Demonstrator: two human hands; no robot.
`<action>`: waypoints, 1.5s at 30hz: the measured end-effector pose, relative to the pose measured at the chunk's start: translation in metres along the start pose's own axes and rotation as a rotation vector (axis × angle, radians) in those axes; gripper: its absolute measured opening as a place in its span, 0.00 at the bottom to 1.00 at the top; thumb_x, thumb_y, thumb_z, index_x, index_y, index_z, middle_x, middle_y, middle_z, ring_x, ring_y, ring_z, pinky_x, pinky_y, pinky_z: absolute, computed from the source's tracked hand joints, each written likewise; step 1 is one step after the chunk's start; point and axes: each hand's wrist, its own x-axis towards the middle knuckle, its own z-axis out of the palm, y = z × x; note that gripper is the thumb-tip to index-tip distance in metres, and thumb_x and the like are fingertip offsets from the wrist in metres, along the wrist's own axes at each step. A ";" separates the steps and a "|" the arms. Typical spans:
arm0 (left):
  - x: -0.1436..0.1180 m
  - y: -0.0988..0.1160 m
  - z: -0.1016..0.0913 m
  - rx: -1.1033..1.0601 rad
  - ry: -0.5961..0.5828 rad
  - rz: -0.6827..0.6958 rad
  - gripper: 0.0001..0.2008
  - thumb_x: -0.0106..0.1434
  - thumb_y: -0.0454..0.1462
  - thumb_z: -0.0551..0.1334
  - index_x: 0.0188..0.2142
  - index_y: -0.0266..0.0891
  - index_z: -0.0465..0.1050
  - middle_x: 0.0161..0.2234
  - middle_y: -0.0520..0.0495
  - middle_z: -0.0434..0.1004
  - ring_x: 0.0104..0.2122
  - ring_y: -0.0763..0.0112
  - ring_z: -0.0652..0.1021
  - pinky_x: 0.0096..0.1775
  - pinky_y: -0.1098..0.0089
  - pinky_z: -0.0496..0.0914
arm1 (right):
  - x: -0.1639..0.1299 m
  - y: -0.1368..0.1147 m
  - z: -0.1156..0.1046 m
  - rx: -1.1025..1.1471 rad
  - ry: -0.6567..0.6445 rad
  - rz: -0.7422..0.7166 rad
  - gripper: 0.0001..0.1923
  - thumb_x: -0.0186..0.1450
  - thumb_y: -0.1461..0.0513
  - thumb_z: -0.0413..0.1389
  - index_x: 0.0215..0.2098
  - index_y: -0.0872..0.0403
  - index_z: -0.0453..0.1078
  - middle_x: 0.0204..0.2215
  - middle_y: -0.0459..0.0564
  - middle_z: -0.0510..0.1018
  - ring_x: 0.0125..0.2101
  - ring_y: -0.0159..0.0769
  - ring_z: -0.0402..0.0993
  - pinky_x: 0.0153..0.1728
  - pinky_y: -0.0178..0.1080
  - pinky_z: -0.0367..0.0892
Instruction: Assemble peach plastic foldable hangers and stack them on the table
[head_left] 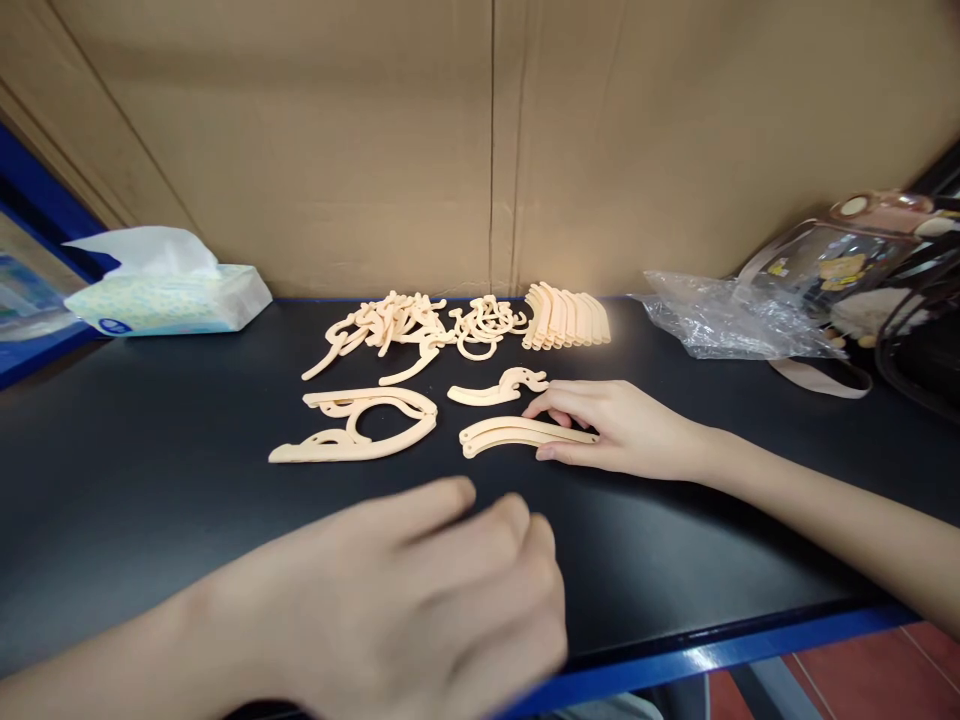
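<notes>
My right hand [619,428] rests on the black table [150,480] with its fingers pinching the right end of a cream curved plastic arm piece [517,435]. Just beyond it lies a small hook-shaped piece [499,387]. To the left sit two assembled-looking curved pieces [360,425], one above the other. My left hand [420,610] hovers low near the table's front edge, fingers loosely curled, holding nothing, blurred.
Along the back lie a heap of long cream parts [382,325], a pile of hooks [484,325] and a neat row of curved parts [566,318]. A tissue pack [169,295] sits back left; crumpled clear plastic [727,315] and a bag [885,270] sit right. A cardboard wall stands behind.
</notes>
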 end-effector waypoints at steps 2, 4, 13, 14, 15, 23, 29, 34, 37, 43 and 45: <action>0.049 -0.031 -0.012 0.156 -0.042 0.111 0.11 0.68 0.36 0.54 0.40 0.39 0.75 0.40 0.49 0.78 0.40 0.66 0.74 0.39 0.66 0.67 | 0.000 0.000 0.000 0.005 0.008 -0.015 0.18 0.65 0.49 0.53 0.45 0.52 0.68 0.27 0.42 0.66 0.27 0.29 0.63 0.28 0.32 0.56; 0.074 -0.049 -0.015 0.187 -0.109 0.021 0.13 0.68 0.36 0.52 0.41 0.37 0.75 0.41 0.45 0.78 0.40 0.63 0.75 0.40 0.63 0.67 | 0.000 0.001 -0.001 0.012 0.012 -0.024 0.19 0.65 0.48 0.52 0.44 0.52 0.68 0.27 0.42 0.66 0.27 0.29 0.64 0.28 0.32 0.56; 0.060 -0.066 0.005 0.000 -0.185 -0.197 0.14 0.68 0.38 0.53 0.48 0.38 0.73 0.45 0.43 0.76 0.46 0.61 0.73 0.47 0.62 0.65 | -0.001 0.000 0.002 -0.057 0.013 -0.009 0.21 0.66 0.46 0.50 0.44 0.54 0.69 0.29 0.44 0.69 0.27 0.30 0.64 0.28 0.32 0.56; 0.060 -0.067 0.006 -0.004 -0.183 -0.203 0.14 0.68 0.38 0.53 0.47 0.38 0.73 0.45 0.43 0.76 0.46 0.61 0.73 0.47 0.62 0.65 | -0.001 -0.001 0.002 -0.074 0.026 -0.012 0.21 0.66 0.46 0.49 0.45 0.54 0.69 0.30 0.45 0.70 0.27 0.30 0.65 0.28 0.32 0.56; 0.061 -0.067 0.006 -0.004 -0.179 -0.206 0.13 0.68 0.38 0.53 0.47 0.38 0.73 0.44 0.43 0.76 0.46 0.61 0.73 0.47 0.62 0.64 | 0.000 -0.002 0.000 -0.097 0.048 -0.017 0.22 0.67 0.47 0.48 0.45 0.54 0.69 0.30 0.45 0.71 0.28 0.30 0.66 0.28 0.32 0.56; 0.062 -0.063 0.006 -0.036 -0.187 -0.240 0.11 0.68 0.36 0.53 0.45 0.41 0.74 0.44 0.47 0.76 0.44 0.65 0.73 0.45 0.63 0.63 | 0.046 0.017 -0.034 -0.486 0.265 0.038 0.11 0.68 0.57 0.50 0.40 0.54 0.71 0.32 0.47 0.76 0.29 0.32 0.69 0.28 0.34 0.54; 0.062 -0.063 0.005 -0.083 -0.201 -0.252 0.12 0.69 0.36 0.53 0.45 0.42 0.74 0.43 0.48 0.76 0.44 0.65 0.72 0.45 0.64 0.62 | 0.091 0.045 -0.037 -0.687 0.140 0.012 0.14 0.68 0.60 0.48 0.44 0.55 0.74 0.37 0.52 0.74 0.31 0.34 0.69 0.26 0.36 0.50; 0.061 -0.063 0.006 -0.125 -0.186 -0.272 0.12 0.69 0.36 0.53 0.45 0.41 0.74 0.42 0.47 0.75 0.44 0.66 0.72 0.44 0.65 0.62 | 0.106 0.047 -0.032 -0.733 0.085 -0.022 0.13 0.68 0.62 0.49 0.39 0.55 0.75 0.35 0.52 0.74 0.32 0.35 0.68 0.25 0.36 0.48; 0.061 -0.062 0.007 -0.153 -0.180 -0.287 0.12 0.69 0.36 0.52 0.44 0.41 0.74 0.42 0.48 0.76 0.43 0.66 0.71 0.45 0.64 0.62 | 0.109 0.045 -0.031 -0.753 0.079 -0.054 0.13 0.69 0.62 0.47 0.36 0.56 0.74 0.34 0.52 0.75 0.31 0.35 0.68 0.26 0.37 0.49; 0.066 -0.060 0.003 -0.265 -0.133 -0.400 0.11 0.69 0.39 0.53 0.45 0.42 0.72 0.42 0.49 0.76 0.44 0.66 0.72 0.46 0.64 0.63 | 0.100 0.036 -0.037 -0.744 0.162 -0.090 0.13 0.70 0.62 0.47 0.37 0.57 0.73 0.35 0.53 0.77 0.32 0.36 0.70 0.29 0.38 0.51; 0.071 -0.061 0.000 -0.322 -0.069 -0.519 0.11 0.68 0.40 0.54 0.45 0.41 0.71 0.42 0.48 0.76 0.44 0.66 0.73 0.48 0.63 0.65 | 0.088 0.027 -0.039 -0.714 0.183 -0.106 0.13 0.69 0.62 0.47 0.39 0.56 0.73 0.35 0.52 0.77 0.34 0.37 0.70 0.29 0.38 0.52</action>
